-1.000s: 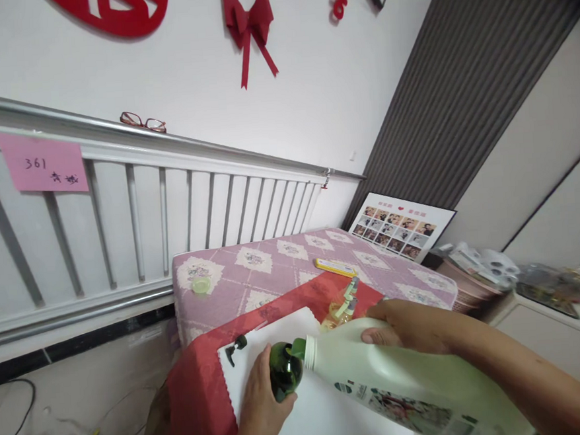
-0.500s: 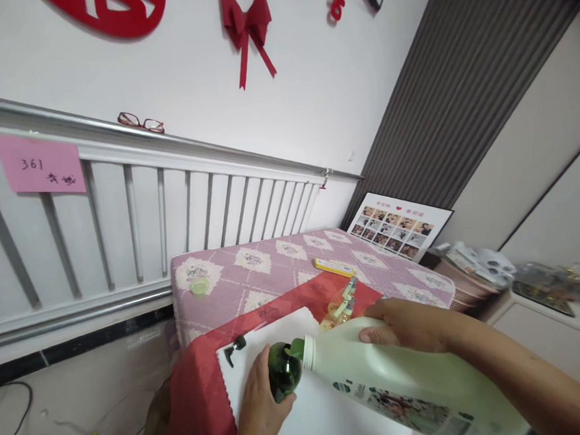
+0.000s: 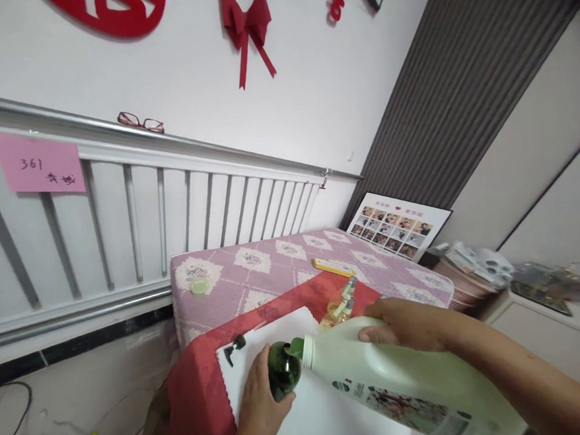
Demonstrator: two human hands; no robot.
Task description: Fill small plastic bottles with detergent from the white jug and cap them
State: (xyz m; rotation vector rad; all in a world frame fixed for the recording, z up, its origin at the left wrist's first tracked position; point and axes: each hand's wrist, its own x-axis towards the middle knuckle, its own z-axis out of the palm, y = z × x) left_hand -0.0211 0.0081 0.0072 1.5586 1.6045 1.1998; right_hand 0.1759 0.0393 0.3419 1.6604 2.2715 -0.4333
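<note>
My left hand (image 3: pixel 263 408) is wrapped round a small dark green glossy bottle (image 3: pixel 283 370), which stands over a white sheet (image 3: pixel 313 408). My right hand (image 3: pixel 391 326) grips a big pale green jug (image 3: pixel 380 363) with a printed label, tipped on its side. The jug's green spout (image 3: pixel 297 347) meets the mouth of the dark bottle; whether liquid is flowing I cannot tell. A dark green pump head (image 3: pixel 235 349) lies on the sheet, left of the bottle. Behind the jug are clear bottles with light spray tops (image 3: pixel 346 296), partly hidden.
A red cloth (image 3: pixel 193 390) lies under the sheet on a purple patterned mattress (image 3: pixel 274 271). On the mattress are a pale green cap (image 3: pixel 199 287) and a yellow-edged box (image 3: pixel 333 267). A white radiator (image 3: pixel 170 206) runs behind; a photo board (image 3: pixel 394 227) leans at the back right.
Almost nothing differs. The jug and both hands keep nearly the same place, with the spout still at the bottle's mouth.
</note>
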